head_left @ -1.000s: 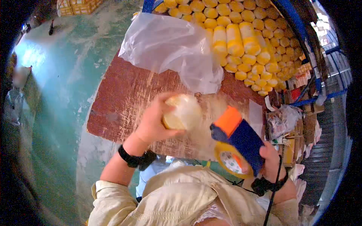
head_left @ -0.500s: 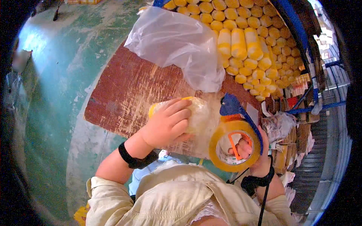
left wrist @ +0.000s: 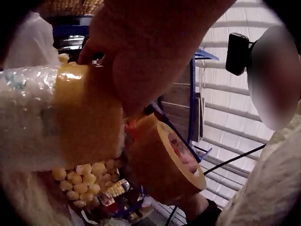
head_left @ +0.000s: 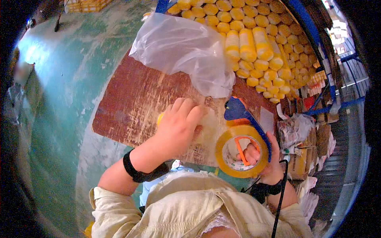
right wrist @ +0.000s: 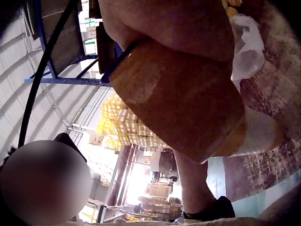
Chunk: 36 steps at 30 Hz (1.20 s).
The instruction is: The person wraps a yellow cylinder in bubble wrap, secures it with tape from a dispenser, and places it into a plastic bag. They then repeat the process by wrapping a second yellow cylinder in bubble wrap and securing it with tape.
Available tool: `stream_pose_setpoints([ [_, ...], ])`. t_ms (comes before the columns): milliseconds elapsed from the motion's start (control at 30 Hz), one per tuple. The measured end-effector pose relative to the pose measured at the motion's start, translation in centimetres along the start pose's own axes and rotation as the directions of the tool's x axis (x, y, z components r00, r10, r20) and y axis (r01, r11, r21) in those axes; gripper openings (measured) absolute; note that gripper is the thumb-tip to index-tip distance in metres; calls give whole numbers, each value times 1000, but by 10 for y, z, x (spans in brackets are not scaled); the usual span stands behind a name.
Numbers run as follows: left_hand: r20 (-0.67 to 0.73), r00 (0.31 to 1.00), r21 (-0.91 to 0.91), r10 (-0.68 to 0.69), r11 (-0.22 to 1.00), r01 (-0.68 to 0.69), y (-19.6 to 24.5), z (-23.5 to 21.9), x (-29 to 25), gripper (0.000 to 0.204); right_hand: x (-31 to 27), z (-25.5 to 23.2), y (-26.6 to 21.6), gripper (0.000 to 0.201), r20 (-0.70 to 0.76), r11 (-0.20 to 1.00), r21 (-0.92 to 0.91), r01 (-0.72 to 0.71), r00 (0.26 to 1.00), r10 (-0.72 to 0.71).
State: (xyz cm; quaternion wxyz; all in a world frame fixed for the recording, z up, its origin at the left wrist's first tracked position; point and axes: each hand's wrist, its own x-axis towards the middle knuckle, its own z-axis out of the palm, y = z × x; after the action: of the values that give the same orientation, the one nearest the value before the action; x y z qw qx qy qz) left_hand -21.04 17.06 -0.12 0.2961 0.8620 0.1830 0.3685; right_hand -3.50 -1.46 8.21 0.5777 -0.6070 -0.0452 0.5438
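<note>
My left hand (head_left: pixel 176 127) lies over a bubble-wrapped cylinder, its fingers bent round it, and covers most of it in the head view. In the left wrist view, clear bubble wrap (left wrist: pixel 28 113) shows on the cylinder, with a wide yellow tape band (left wrist: pixel 87 117) round the end nearer the hand. To its right, my right hand (head_left: pixel 273 160) grips a blue tape dispenser (head_left: pixel 241 111) with an orange part. A big roll of yellowish packing tape (head_left: pixel 225 158) sits on the dispenser, and fingertips show through its core. The roll fills much of the right wrist view.
Under the hands is a worn red-brown board (head_left: pixel 127 99). A translucent plastic bag (head_left: pixel 178 43) lies across its far edge. Behind stands a big stack of yellow-ended wrapped cylinders (head_left: pixel 254 43) beside a blue frame (head_left: pixel 313 27). Cartons (head_left: pixel 299 162) stand at the right.
My left hand has turned over from the cylinder's near side to lie on top of it. The tape dispenser has swung round and moved left, its tape roll now facing the head camera.
</note>
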Motion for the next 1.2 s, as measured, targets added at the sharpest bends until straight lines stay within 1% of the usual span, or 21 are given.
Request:
stream_pose_setpoints([
  [67, -42, 997, -3, 60, 998, -60, 4, 1, 6, 20, -1, 0, 1, 58, -34, 1000, 3, 1, 999, -1],
  [133, -28, 990, 10, 135, 991, -134, 2, 2, 9, 18, -2, 1, 1, 57, -30, 1000, 11, -4, 1000, 4],
  [200, 39, 975, 37, 219, 975, -220, -11, 3, 6, 18, -1, 3, 0, 56, 19, 999, 41, -22, 1000, 21],
  [300, -42, 989, -15, 142, 990, -142, -17, 2, -6, 16, 0, 4, -2, 56, 41, 999, 50, -18, 999, 16],
  [367, -87, 987, -13, 134, 991, -136, -17, 4, -13, 16, -3, 16, -6, 55, -34, 1000, 11, 6, 999, -5],
  [433, -133, 984, 19, 116, 993, -114, -11, 4, -16, 16, -3, 18, -8, 50, 32, 998, 63, -3, 999, 1],
  [467, -160, 982, 51, 102, 994, -95, -4, 2, -16, 15, -3, 14, -10, 47, 138, 991, 130, -30, 990, 12],
  [500, -189, 978, 84, 90, 994, -75, 0, 2, -16, 15, -2, 15, -10, 47, 154, 992, 120, -30, 988, 12],
  [533, -193, 981, -9, 38, 999, -40, -2, 4, -17, 16, -1, 17, -11, 47, 170, 993, 111, -31, 985, 12],
  [567, -193, 981, -100, -17, 995, -3, -5, 8, -19, 17, -1, 23, -11, 50, 97, 1000, 24, -8, 995, 5],
  [600, -191, 979, -189, -68, 981, 32, -9, 10, -19, 18, 0, 30, -12, 51, 57, 999, -38, 10, 998, -8],
  [633, -200, 978, -184, -65, 982, 28, -11, 9, -19, 21, 0, 37, -13, 53, 17, 995, -101, 23, 1000, -21],
  [700, -216, 974, -178, -70, 983, 31, -13, 8, -22, 27, -2, 48, -16, 52, 8, 984, -175, 33, 999, -32],
  [800, -202, 973, -50, 112, 991, -125, -25, 11, -33, 39, 1, 59, -22, 51, 25, 965, -256, 50, 999, -45],
  [900, -194, 974, -9, 115, 993, -119, -19, 10, -48, 51, 7, 75, -31, 50, -10, 959, -281, 40, 999, -45],
  [967, -169, 984, -128, 57, 989, -80, -18, 11, -52, 57, 4, 96, -38, 49, -7, 954, -294, 52, 998, -57],
  [1000, -156, 987, -186, 30, 981, -59, -18, 12, -53, 60, 7, 98, -41, 46, 43, 958, -284, 35, 999, -23],
  [1033, -158, 987, -191, 15, 980, -46, -17, 14, -54, 61, 11, 100, -44, 44, 93, 961, -275, 16, 996, 10],
  [1067, -158, 987, -196, -1, 980, -31, -17, 16, -56, 62, 21, 89, -46, 41, 182, 968, -249, -40, 979, 87],
  [1100, -157, 987, -200, -14, 980, -18, -17, 18, -57, 63, 25, 85, -47, 41, 200, 955, -281, -94, 968, 154],
  [1200, -126, 992, -203, 28, 978, -53, -23, 37, -64, 64, 34, 75, -55, 39, 243, 896, -373, -240, 907, 344],
])
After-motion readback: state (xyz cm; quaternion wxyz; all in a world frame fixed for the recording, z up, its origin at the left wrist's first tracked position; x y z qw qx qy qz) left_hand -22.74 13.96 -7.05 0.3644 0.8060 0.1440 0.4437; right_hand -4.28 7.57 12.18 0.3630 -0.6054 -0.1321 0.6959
